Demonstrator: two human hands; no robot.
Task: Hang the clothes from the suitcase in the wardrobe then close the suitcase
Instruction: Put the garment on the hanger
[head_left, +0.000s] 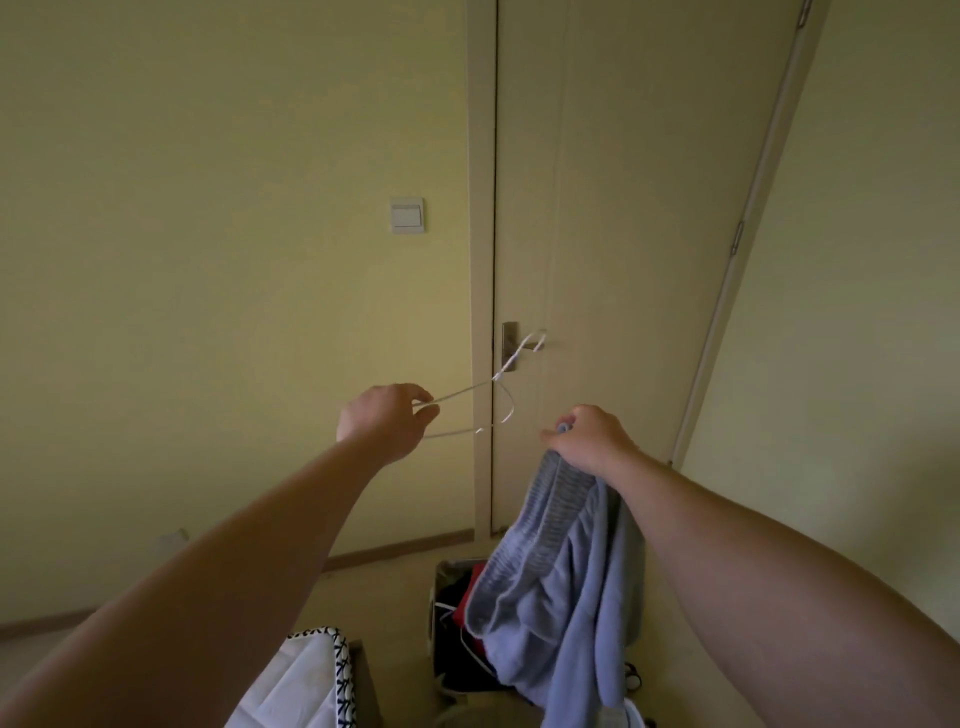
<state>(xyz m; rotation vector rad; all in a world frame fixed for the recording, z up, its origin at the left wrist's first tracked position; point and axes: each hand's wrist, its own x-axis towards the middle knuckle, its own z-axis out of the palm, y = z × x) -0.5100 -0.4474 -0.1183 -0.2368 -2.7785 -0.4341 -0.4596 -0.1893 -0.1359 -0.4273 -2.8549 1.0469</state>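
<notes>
Left hand (384, 421): fingers curled round one end of the wire hanger (457, 393), clamped on it. The hanger runs out toward 2 o'clock, and its hook overlaps the door handle (511, 345) in view. We can't tell if they touch.

Right hand (592, 439): closed on a bunched edge of the blue garment (566, 597), which looks like the ribbed band. The rest drapes straight down to 6 o'clock, over the open suitcase (435, 613). Dark and red clothes are left inside it.

Handling, our read:
- The garment is soft, limp knit with no stiffness. It's light, but enough to sag and slide.
- A one-point grip leaves it bunched. We'd take it at the neck or band opening and spread it so the hanger arm can feed in.
- The hanger is thin wire, light and springy, and it twists under uneven load. Holding it near the hook's base gives better control than holding it at one end.
- Wire is smooth, so fabric may slip off one shoulder. Seat both sides before letting go.

We can't make out the wardrobe here. The suitcase lid isn't closed yet.
</notes>
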